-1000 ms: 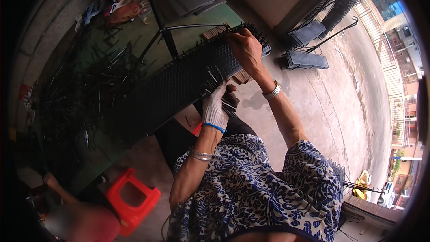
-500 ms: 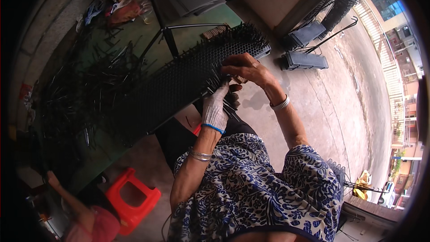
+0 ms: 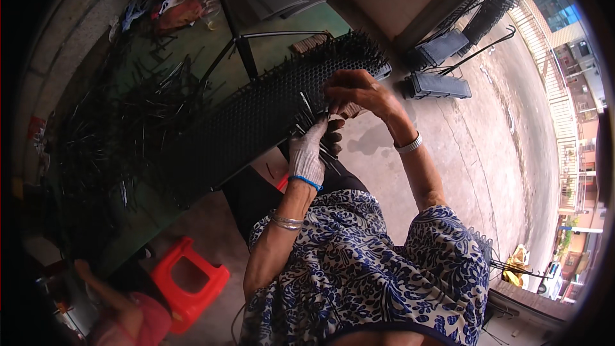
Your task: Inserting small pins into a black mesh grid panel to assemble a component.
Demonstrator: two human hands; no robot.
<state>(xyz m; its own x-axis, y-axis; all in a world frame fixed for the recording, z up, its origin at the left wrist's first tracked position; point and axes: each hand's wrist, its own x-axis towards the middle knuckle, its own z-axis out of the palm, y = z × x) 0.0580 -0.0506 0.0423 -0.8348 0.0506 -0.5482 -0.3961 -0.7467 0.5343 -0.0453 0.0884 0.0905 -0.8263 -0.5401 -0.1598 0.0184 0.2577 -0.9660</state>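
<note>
A long black board [image 3: 234,134] with a honeycomb of small holes lies slantwise across the near edge of the green table. Short thin black rods [image 3: 359,45] stand in a dense row along its far right part. My left hand [image 3: 309,154], in a white knitted glove with dark fingertips, is closed round a bundle of thin black rods [image 3: 303,114] at the board's near edge. Just right of and above the bundle is my bare right hand [image 3: 362,93], its fingers bent and pinched together over the board. What those fingertips hold is too small to make out.
Loose black rods [image 3: 138,128] are heaped on the green table [image 3: 144,227] to the left. A black metal stand [image 3: 240,45] rises behind the board. A red stool [image 3: 189,282] and another person's arm [image 3: 106,291] are at lower left. Black racks [image 3: 442,85] stand at right.
My right hand has shifted slightly right, its fingers drawn together. My left hand stays on the bundle, nearly still. The other person's arm at lower left has moved slightly down and right.
</note>
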